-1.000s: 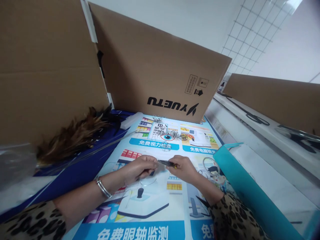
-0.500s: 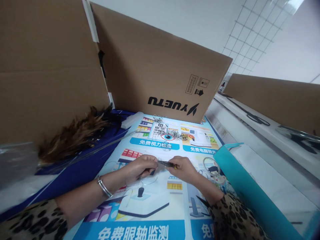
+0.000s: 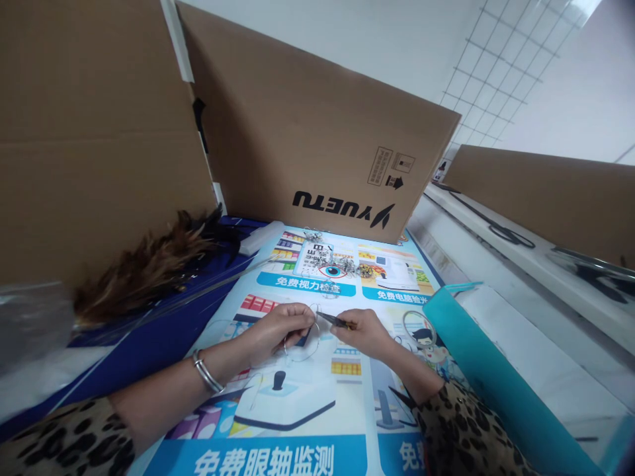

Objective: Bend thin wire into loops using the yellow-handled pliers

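Note:
Thumb and fingers of my left hand pinch a thin wire loop, which hangs below the fingertips over the printed sheet. My right hand is wrapped round a pair of pliers with slim dark jaws and a bit of yellow at the handle. The pliers' tip points left and reaches the wire close to my left fingertips; whether the jaws grip it is too small to tell. Farther back on the sheet lie small tangled clusters of wire and beads.
A large cardboard panel stands behind the sheet. Brown feathers and a plastic bag lie at left. On the right are a ring-shaped coil, a teal folder and a white ledge carrying scissors.
The pliers' tip has tilted upward and drawn slightly away from my left fingertips. The wire loop has swung to the right and shows more clearly.

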Demonstrator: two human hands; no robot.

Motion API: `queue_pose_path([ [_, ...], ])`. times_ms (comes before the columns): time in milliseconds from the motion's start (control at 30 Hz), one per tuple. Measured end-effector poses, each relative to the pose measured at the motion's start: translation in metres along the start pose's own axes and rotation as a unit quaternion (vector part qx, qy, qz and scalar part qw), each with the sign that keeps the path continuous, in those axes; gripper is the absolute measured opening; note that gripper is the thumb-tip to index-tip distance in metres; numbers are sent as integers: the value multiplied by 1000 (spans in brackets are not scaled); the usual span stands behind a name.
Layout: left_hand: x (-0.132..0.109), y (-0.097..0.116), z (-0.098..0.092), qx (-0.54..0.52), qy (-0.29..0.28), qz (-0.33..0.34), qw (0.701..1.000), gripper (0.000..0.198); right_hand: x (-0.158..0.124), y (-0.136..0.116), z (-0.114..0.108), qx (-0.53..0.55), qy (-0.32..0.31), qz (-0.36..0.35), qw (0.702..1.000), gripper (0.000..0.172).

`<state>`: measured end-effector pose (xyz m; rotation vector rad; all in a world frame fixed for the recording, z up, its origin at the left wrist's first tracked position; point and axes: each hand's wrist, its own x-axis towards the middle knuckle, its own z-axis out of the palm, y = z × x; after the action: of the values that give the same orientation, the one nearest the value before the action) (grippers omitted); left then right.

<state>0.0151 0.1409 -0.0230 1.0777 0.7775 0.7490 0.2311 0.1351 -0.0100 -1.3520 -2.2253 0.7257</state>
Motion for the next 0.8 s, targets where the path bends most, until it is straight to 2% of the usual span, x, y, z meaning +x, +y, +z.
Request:
queue_pose_path([
  [300, 0, 0, 2, 14, 18, 8, 1000, 19, 1, 5, 4, 57, -9, 26, 998, 24],
  [800, 2, -2, 4, 96, 83, 48, 991, 20, 0, 4, 3, 29, -12, 29, 999, 23],
])
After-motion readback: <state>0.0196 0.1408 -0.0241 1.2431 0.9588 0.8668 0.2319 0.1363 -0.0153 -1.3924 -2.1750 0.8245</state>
